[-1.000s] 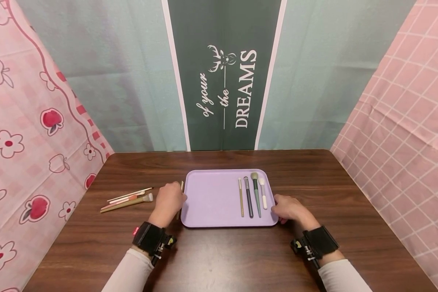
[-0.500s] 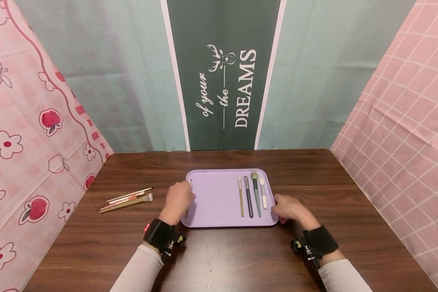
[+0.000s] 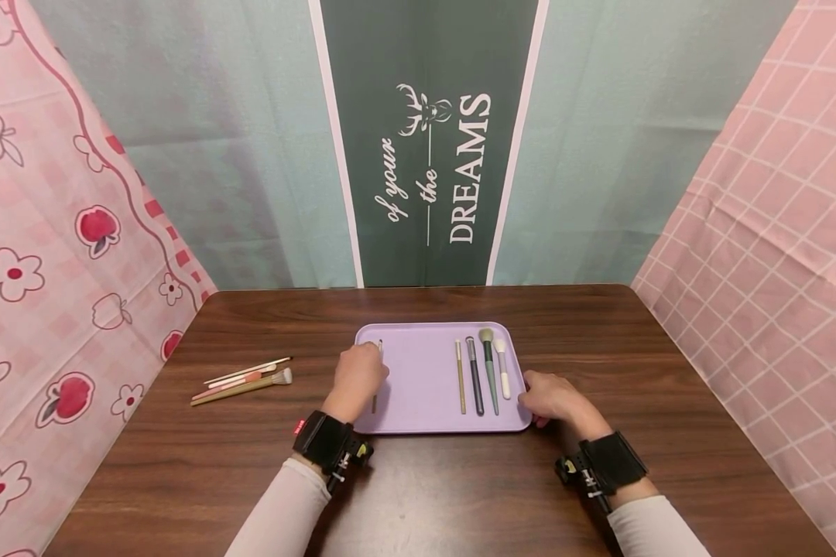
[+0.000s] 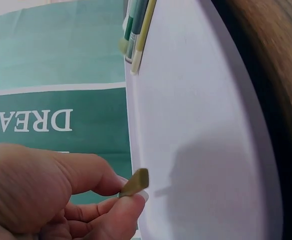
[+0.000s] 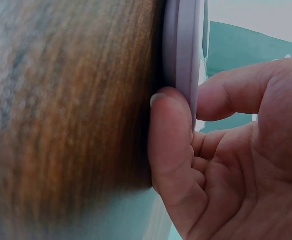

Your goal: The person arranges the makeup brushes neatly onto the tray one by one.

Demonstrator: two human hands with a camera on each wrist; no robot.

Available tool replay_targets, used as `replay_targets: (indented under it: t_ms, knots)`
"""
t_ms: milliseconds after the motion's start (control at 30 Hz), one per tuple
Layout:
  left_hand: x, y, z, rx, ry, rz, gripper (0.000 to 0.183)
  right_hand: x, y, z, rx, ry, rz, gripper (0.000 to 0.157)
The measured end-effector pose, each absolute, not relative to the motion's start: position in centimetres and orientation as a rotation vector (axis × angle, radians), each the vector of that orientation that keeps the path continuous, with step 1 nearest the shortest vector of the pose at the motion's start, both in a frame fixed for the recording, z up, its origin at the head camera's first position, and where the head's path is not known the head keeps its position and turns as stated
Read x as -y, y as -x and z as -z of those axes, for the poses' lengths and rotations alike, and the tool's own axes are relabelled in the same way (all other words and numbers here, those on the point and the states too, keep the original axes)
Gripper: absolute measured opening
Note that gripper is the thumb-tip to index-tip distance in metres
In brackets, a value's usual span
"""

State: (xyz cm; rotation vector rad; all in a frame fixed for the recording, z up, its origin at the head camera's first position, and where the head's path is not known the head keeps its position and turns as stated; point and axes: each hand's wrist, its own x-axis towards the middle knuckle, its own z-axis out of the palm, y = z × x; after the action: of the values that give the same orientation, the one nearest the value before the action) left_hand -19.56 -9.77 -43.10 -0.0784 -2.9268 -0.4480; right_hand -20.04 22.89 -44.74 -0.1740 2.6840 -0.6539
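Note:
Over the left part of a lilac tray (image 3: 418, 379), my left hand (image 3: 358, 373) pinches a slim makeup brush (image 4: 137, 183) between thumb and fingers. Its olive-gold handle end points at the left wrist camera; most of the brush is hidden behind the hand in the head view. My right hand (image 3: 552, 395) grips the tray's right rim, thumb on top and a finger underneath, as the right wrist view shows. Several makeup brushes lie side by side on the tray's right part: a gold-handled one (image 3: 460, 377), a dark one (image 3: 474, 377), a green one (image 3: 489, 371) and a white-and-lilac one (image 3: 503, 369).
Left of the tray, several more makeup brushes lie bunched on the dark wooden table (image 3: 418, 495), among them a wide flat brush (image 3: 244, 389). Fabric curtains stand behind the table and along both sides.
My left hand has carried the pinched makeup brush rightward, from beside the tray's left edge to over its left part. My right hand has stayed at the right rim.

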Motion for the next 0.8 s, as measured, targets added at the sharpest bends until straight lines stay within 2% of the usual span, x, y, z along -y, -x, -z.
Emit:
replay_targets:
  t_ms: [800]
  knots:
    - [5.1,20.0,43.3,2.925,0.151,0.481,0.013,-22.9,20.0,44.8,-2.681,0.165,0.655,0.007]
